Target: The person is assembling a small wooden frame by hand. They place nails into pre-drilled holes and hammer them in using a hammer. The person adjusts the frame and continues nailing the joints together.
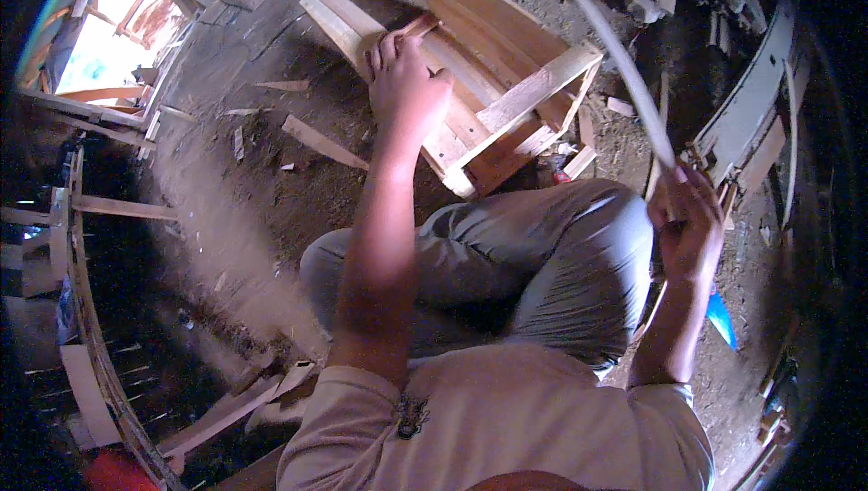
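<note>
I am gripping the wooden frame at 12 with left hand; right hand, at 3, is closing around a blurred pale strip.

Beige short-sleeved shirt with 1 small dark chest emblem, grey trousers, bare forearms
</note>
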